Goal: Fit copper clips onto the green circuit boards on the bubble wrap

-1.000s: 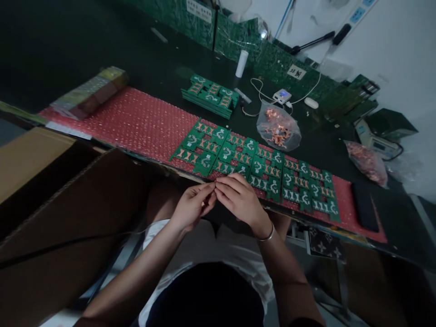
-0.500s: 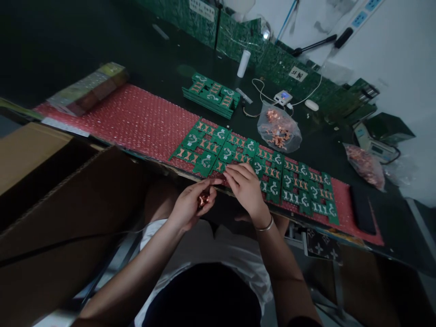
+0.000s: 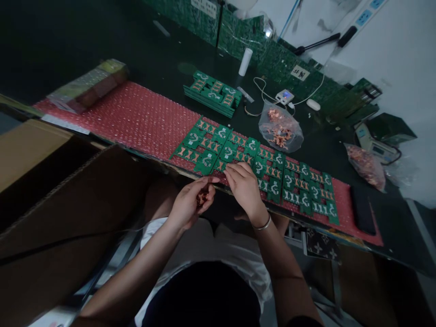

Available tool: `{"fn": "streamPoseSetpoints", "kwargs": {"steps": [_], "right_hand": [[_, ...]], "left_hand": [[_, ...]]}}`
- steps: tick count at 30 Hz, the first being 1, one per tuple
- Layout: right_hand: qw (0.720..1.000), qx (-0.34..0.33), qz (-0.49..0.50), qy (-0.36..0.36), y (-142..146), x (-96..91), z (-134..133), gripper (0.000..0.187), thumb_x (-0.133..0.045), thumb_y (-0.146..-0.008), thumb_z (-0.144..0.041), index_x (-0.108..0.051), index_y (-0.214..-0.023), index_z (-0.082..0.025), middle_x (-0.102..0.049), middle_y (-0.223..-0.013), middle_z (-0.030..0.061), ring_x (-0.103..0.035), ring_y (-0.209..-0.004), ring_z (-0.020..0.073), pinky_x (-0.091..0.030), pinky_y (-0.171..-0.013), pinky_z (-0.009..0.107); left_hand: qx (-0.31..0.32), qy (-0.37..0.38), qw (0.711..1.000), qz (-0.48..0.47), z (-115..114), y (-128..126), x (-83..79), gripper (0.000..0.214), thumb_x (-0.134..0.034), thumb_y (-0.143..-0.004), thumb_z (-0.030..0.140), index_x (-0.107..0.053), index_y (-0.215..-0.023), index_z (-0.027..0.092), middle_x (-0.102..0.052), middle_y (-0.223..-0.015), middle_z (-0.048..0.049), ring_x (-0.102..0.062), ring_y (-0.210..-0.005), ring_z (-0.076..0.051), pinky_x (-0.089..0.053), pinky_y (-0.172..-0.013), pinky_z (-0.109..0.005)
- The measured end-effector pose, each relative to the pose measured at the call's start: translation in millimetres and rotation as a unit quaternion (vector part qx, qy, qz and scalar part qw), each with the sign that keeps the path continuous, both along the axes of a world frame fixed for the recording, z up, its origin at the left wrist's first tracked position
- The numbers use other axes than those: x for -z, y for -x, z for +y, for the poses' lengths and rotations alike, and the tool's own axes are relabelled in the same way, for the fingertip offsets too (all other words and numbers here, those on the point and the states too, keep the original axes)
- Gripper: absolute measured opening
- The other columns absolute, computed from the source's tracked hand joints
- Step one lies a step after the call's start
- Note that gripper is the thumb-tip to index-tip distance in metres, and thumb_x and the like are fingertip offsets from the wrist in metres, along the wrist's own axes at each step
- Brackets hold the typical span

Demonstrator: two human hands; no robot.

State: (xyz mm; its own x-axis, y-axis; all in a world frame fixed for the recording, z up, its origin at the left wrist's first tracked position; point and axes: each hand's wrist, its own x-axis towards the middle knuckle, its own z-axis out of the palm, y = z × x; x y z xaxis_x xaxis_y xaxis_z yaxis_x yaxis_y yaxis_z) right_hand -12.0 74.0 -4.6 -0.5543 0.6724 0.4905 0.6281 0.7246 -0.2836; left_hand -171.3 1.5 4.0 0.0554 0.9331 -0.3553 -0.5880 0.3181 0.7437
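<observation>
My left hand (image 3: 189,202) is curled at the near edge of the bench around several small copper pieces (image 3: 202,197), its index finger stretched toward the other hand. Over the second panel from the left, my right hand (image 3: 243,184) has its thumb and fingertips pinched together low on the board; anything between them is hidden. Green circuit boards (image 3: 208,144) lie side by side in a row on red bubble wrap (image 3: 146,113). Many carry bow-tie-shaped copper pieces in rows, while some rows on the boards to the right look silvery.
Behind the row sit a stack of green boards (image 3: 213,96) and an open plastic bag of copper pieces (image 3: 279,129). A second bag (image 3: 366,165) and a black phone-like slab (image 3: 362,210) lie right. A wrapped bundle (image 3: 88,86) and cardboard box (image 3: 68,181) are left.
Both hands stay almost in place; the right fingertips shift very slightly over the same board. The whole view has moved a little. No board has visibly moved.
</observation>
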Motion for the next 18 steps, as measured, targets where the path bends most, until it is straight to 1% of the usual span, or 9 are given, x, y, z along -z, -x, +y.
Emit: {"fn": "streamPoseSetpoints", "kwargs": {"steps": [5, 8, 12, 18], "right_hand": [[1.000, 0.012, -0.005, 0.003, 1.7, -2.3, -0.3, 0.023, -0.049, -0.100, -0.019, -0.073, -0.101, -0.016, -0.074, -0.106, 0.0086, -0.062, -0.100, 0.0212, -0.052, -0.098, 0.040], [1.000, 0.006, -0.014, 0.004, 1.5, -1.8, 0.2, 0.024, -0.049, -0.100, -0.019, -0.073, -0.101, -0.017, -0.073, -0.107, 0.0085, -0.062, -0.102, 0.0212, -0.052, -0.099, 0.041], [1.000, 0.004, -0.018, -0.007, 1.2, -0.8, -0.3, 0.025, -0.047, -0.100, -0.018, -0.072, -0.102, -0.015, -0.073, -0.107, 0.0098, -0.062, -0.102, 0.0212, -0.053, -0.098, 0.040], [0.999, 0.016, -0.039, -0.007, 2.1, -0.7, -3.5, 0.026, -0.045, -0.101, -0.017, -0.071, -0.103, -0.014, -0.072, -0.107, 0.0110, -0.061, -0.104, 0.0221, -0.052, -0.098, 0.039]], "left_hand": [[-0.008, -0.002, 1.000, 0.013, 0.5, -1.0, -0.7, 0.037, -0.062, -0.085, 0.042, -0.064, -0.104, 0.011, -0.051, -0.059, 0.0031, -0.036, -0.038, -0.006, -0.015, -0.036, -0.018], [-0.011, -0.002, 1.000, 0.017, -0.2, -2.0, -1.9, 0.037, -0.062, -0.084, 0.042, -0.064, -0.103, 0.011, -0.051, -0.058, 0.0031, -0.037, -0.039, -0.007, -0.016, -0.036, -0.018], [-0.011, -0.007, 1.000, 0.027, -0.3, -2.9, -1.9, 0.035, -0.061, -0.085, 0.042, -0.065, -0.102, 0.011, -0.051, -0.058, 0.0028, -0.037, -0.039, -0.007, -0.018, -0.036, -0.018], [-0.016, -0.015, 0.999, 0.034, 0.3, -2.8, 0.1, 0.035, -0.060, -0.086, 0.042, -0.065, -0.101, 0.011, -0.051, -0.057, 0.0026, -0.038, -0.039, -0.007, -0.019, -0.036, -0.018]]}}
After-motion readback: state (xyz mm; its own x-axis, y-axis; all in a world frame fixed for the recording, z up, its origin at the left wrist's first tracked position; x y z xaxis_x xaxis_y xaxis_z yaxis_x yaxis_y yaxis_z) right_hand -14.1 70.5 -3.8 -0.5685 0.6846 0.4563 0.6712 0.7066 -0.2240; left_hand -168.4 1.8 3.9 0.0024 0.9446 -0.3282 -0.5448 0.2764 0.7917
